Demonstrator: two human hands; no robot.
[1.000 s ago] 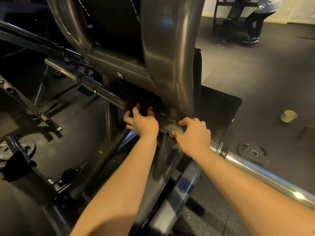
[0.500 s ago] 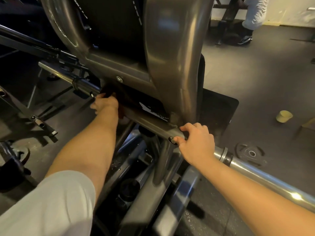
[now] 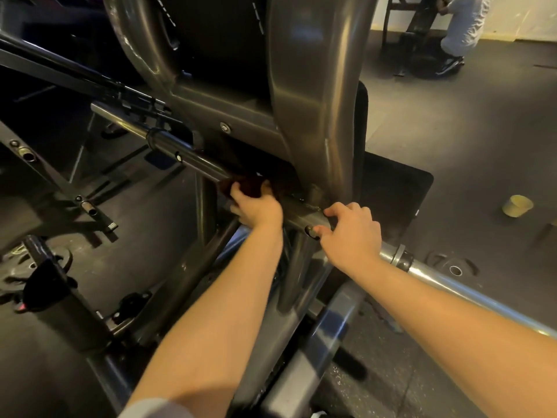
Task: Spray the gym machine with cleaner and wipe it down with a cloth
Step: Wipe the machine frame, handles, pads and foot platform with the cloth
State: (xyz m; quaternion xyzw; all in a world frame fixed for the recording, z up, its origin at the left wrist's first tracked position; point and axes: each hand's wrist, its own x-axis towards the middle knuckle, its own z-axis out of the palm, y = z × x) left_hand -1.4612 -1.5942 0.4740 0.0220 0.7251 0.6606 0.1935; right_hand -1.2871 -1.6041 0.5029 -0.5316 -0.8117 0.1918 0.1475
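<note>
- Head view, looking down at a gym machine (image 3: 310, 101): its wide grey steel upright rises from the middle of the frame toward 12 o'clock, with a dark pad behind it.
- A crossbar (image 3: 180, 155) runs slantwise under that upright, from 10 o'clock down to 4 o'clock, where it becomes a bright chrome sleeve (image 3: 452, 285) with a collar.
- The cloth (image 3: 250, 185), dark red-brown, lies bunched on the crossbar just at the foot of the upright, near the centre of the frame.
- The left hand (image 3: 256, 208) sits right at 6 o'clock of the cloth. Its fingers curl over the fabric and grip it against the bar; the fingertips are hidden in the folds.
- The right hand (image 3: 351, 236) is at 4 o'clock from the left hand, apart from it. Its fingers wrap over the top of the crossbar and the thumb lies along the near face, its tip touching a round end plug (image 3: 310, 230), so it clasps the tube.
- Both forearms are bare and come in from the bottom edge; a bit of pale sleeve (image 3: 156, 408) shows at 6 o'clock.
- A bolt head (image 3: 224, 127) sits in the grey panel at 11 o'clock of the cloth.
- On the dark floor, a small pale cup (image 3: 517, 205) stands at 3 o'clock, and a weight plate (image 3: 452, 267) lies flat just behind the chrome sleeve.
- At 1 o'clock, far off, another person (image 3: 461, 28) in light clothes crouches by other equipment.
</note>
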